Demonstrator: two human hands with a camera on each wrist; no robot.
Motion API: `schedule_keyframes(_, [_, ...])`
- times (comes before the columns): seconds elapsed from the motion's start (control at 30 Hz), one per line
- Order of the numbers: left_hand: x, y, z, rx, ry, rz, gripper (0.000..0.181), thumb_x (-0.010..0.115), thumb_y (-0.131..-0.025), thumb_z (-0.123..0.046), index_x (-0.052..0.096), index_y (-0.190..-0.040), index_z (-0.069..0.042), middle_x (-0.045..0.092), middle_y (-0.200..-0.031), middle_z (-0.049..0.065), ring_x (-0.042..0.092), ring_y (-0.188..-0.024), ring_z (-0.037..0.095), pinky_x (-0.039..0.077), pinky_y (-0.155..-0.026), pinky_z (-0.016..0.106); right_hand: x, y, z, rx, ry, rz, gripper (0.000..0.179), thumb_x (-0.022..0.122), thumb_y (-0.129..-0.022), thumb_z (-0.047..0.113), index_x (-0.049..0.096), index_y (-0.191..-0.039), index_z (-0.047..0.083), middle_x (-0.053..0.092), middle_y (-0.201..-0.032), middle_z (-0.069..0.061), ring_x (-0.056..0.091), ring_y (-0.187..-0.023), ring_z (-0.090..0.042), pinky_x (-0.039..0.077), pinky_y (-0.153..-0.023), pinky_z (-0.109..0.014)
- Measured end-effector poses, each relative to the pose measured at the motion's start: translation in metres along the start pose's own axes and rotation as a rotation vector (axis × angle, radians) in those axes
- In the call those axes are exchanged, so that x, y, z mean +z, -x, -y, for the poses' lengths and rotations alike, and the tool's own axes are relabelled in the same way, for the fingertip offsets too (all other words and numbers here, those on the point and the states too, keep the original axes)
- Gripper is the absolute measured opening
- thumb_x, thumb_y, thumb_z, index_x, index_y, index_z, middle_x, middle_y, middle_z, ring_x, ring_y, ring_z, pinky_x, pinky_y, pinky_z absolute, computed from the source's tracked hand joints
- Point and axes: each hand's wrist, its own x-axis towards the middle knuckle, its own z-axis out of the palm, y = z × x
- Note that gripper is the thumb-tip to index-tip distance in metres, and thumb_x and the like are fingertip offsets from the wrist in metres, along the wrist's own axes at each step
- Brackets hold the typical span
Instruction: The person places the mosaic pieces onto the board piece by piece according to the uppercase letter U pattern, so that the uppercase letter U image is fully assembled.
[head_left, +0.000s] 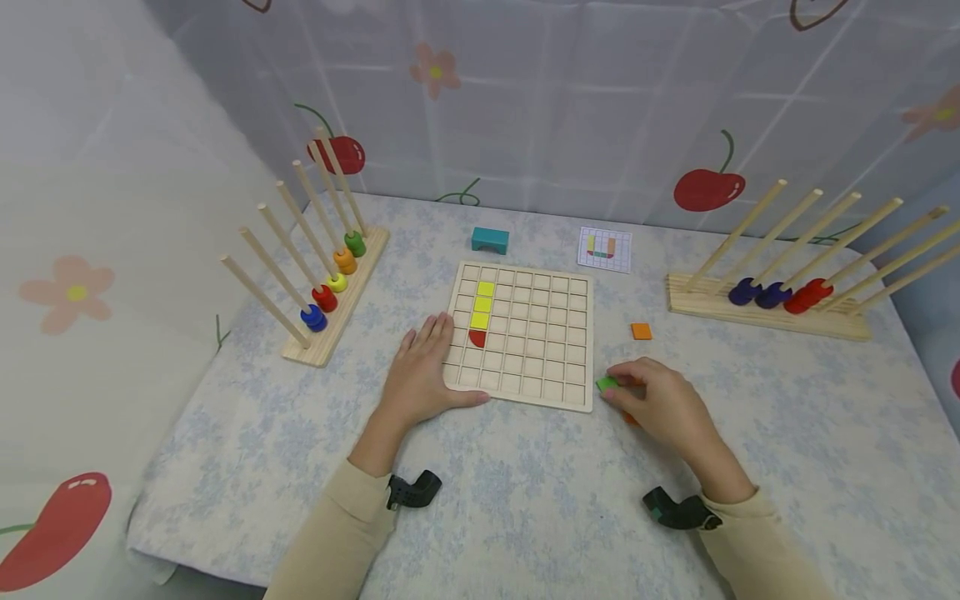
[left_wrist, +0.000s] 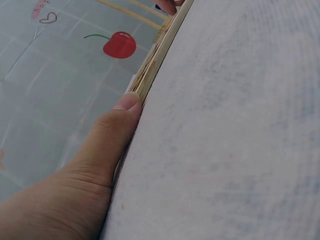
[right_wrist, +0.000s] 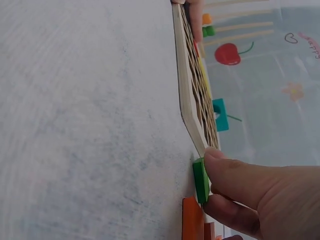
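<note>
A wooden grid board point(head_left: 534, 333) lies on the table, with yellow square tiles point(head_left: 482, 305) in a column and a red quarter-round tile point(head_left: 477, 338) below them. My left hand point(head_left: 420, 379) rests at the board's near left corner, fingers straight along its left side and thumb on the front edge. Off the board's near right corner, my right hand point(head_left: 660, 400) pinches a green tile point(right_wrist: 201, 180) between thumb and fingers. Partly hidden under that hand are orange tiles point(right_wrist: 191, 220). Another orange square tile point(head_left: 641, 332) lies farther back.
A peg rack point(head_left: 337, 317) with coloured beads stands at left, another rack point(head_left: 765, 312) with dark blue and red beads at right. Behind the board are a teal block point(head_left: 490, 240) and a small pattern card point(head_left: 604, 250). A cherry-print curtain point(head_left: 525, 108) hangs behind the table.
</note>
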Motion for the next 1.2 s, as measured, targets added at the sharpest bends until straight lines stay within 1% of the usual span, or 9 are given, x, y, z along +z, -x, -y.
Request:
schedule_keyframes(0.17, [0.0,-0.001,0.0,0.001,-0.004,-0.001,0.136,0.064,-0.064,-0.088,0.008,-0.16,-0.009,0.009,-0.168,0.004,0.003,-0.157,0.019,0.005,-0.127,0.045,0.001,-0.001,0.001,0.014,0.021,-0.001,0.035,0.076,-0.088,0.026,0.07,-0.119,0.009,0.07,-0.112,-0.009,0.067,-0.103,-0.03,0.055,-0.084,-0.05])
schedule_keyframes(0.43, [-0.001,0.0,-0.001,0.004,0.007,0.001,0.136,0.065,-0.064,-0.086,0.007,-0.16,-0.009,0.008,-0.168,0.005,0.002,-0.157,0.019,0.005,-0.127,0.045,-0.008,-0.001,0.004,0.037,0.021,0.058,0.036,0.073,-0.09,0.021,0.068,-0.124,0.008,0.067,-0.119,-0.012,0.066,-0.109,-0.033,0.054,-0.087,-0.051])
schedule_keyframes(0.57, [-0.002,0.0,-0.001,0.005,0.015,0.0,0.135,0.066,-0.065,-0.085,0.008,-0.16,-0.008,0.009,-0.168,0.005,0.003,-0.157,0.02,0.005,-0.127,0.046,-0.009,-0.002,0.004,0.045,0.014,0.079,0.034,0.072,-0.091,0.022,0.067,-0.122,0.008,0.065,-0.118,-0.012,0.064,-0.11,-0.034,0.054,-0.087,-0.051])
schedule_keyframes(0.7, [-0.002,-0.001,-0.002,0.005,0.015,-0.003,0.135,0.066,-0.065,-0.084,0.009,-0.16,-0.008,0.01,-0.168,0.006,0.004,-0.157,0.021,0.006,-0.127,0.046,-0.008,-0.003,0.002,0.049,-0.018,0.092,0.028,0.071,-0.092,0.02,0.064,-0.118,0.013,0.066,-0.115,-0.009,0.063,-0.11,-0.032,0.054,-0.087,-0.05])
schedule_keyframes(0.8, [-0.002,-0.001,-0.001,0.006,0.015,-0.007,0.135,0.067,-0.065,-0.084,0.009,-0.16,-0.008,0.01,-0.168,0.006,0.004,-0.157,0.021,0.006,-0.127,0.046,-0.006,-0.005,0.0,0.039,-0.036,0.085,0.025,0.071,-0.092,0.018,0.063,-0.115,0.015,0.069,-0.11,-0.008,0.065,-0.106,-0.03,0.054,-0.084,-0.047])
schedule_keyframes(0.9, [-0.001,-0.001,-0.001,0.007,0.018,-0.01,0.135,0.067,-0.064,-0.084,0.009,-0.16,-0.008,0.01,-0.168,0.006,0.004,-0.157,0.02,0.006,-0.127,0.046,-0.005,-0.006,-0.001,0.021,-0.043,0.053,0.021,0.07,-0.093,0.016,0.063,-0.112,0.016,0.069,-0.104,-0.005,0.065,-0.097,-0.026,0.053,-0.078,-0.04])
schedule_keyframes(1.03, [0.001,-0.001,0.0,0.007,0.013,-0.007,0.136,0.066,-0.064,-0.085,0.008,-0.16,-0.009,0.009,-0.168,0.005,0.003,-0.157,0.02,0.006,-0.127,0.046,-0.003,-0.011,0.001,-0.011,-0.055,0.003,0.017,0.069,-0.093,0.016,0.064,-0.11,0.015,0.068,-0.098,-0.004,0.056,-0.08,-0.019,0.046,-0.067,-0.029])
schedule_keyframes(1.13, [0.002,-0.001,0.0,0.002,0.007,-0.004,0.136,0.065,-0.064,-0.086,0.007,-0.16,-0.009,0.008,-0.168,0.005,0.003,-0.157,0.019,0.006,-0.127,0.046,-0.001,-0.019,0.007,-0.025,-0.09,-0.008,0.016,0.069,-0.094,0.017,0.065,-0.109,0.016,0.068,-0.097,-0.004,0.05,-0.068,-0.017,0.043,-0.057,-0.026])
schedule_keyframes(1.2, [0.001,-0.001,0.0,0.0,0.003,-0.002,0.136,0.065,-0.064,-0.086,0.007,-0.16,-0.009,0.008,-0.168,0.005,0.003,-0.157,0.019,0.006,-0.127,0.046,0.002,-0.026,0.014,-0.029,-0.121,-0.007,0.015,0.069,-0.094,0.019,0.066,-0.109,0.017,0.068,-0.099,-0.003,0.048,-0.065,-0.016,0.042,-0.054,-0.025])
